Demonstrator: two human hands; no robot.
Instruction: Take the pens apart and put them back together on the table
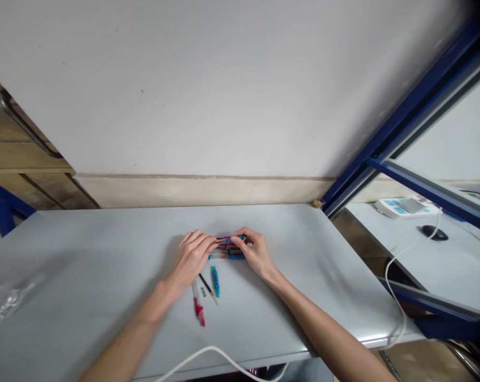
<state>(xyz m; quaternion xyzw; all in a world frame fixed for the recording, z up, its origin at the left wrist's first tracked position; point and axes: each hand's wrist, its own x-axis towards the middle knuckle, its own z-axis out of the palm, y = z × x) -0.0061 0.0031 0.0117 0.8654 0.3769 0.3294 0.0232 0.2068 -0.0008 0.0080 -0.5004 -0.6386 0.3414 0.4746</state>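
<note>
On desk (104,249), 1 o'clock from black refill (208,289), betw. L hand (192,257) and R hand (259,252): pens (229,247) — prob. light, stiff, slick; best held mid-barrel. Clamped by R fingers — can't tell re L.

Two bare arms reach forward from the lower edge, the left arm (134,326) and right arm (323,331) slanting inward. The left hand (192,257) shows its back, fingers bent and close together. The right hand (259,253) faces it, slightly apart, thumb extended, fingers curled in a grip.
</note>
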